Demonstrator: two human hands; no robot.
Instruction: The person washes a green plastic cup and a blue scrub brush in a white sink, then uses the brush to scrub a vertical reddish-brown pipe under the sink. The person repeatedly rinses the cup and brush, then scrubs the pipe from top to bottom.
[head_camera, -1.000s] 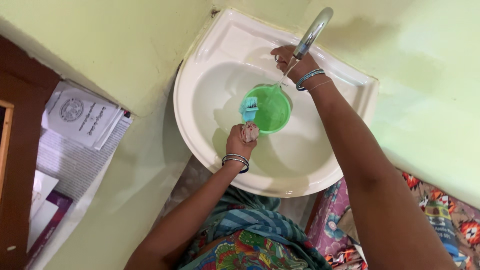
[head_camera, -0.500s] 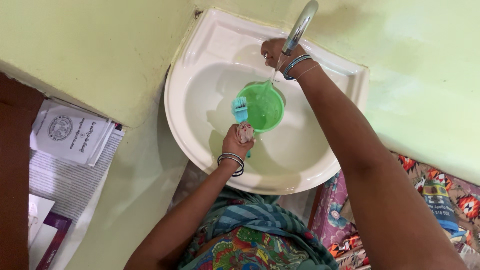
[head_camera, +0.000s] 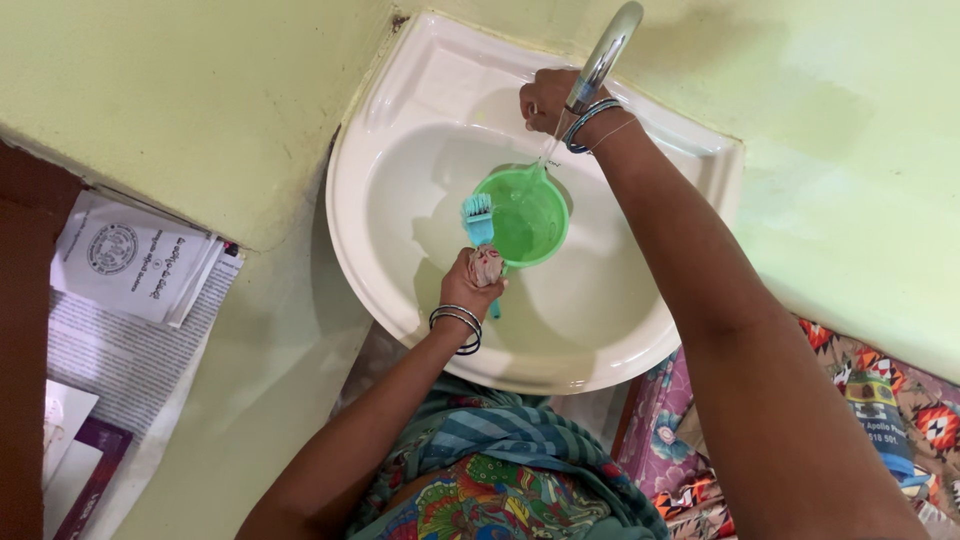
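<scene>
Green strainer (head_camera: 522, 215) was held inside the white basin (head_camera: 400, 150) under a thin tap (head_camera: 605, 50) stream by the left hand (head_camera: 478, 280), closed around its handle and a blue brush (head_camera: 477, 217), while the right hand (head_camera: 548, 98) gripped the tap; rinsing appeared underway, not finished.

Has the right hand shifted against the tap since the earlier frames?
No. The right hand stays beside the tap, above the green mug in the basin. Only the camera view has shifted.
</scene>
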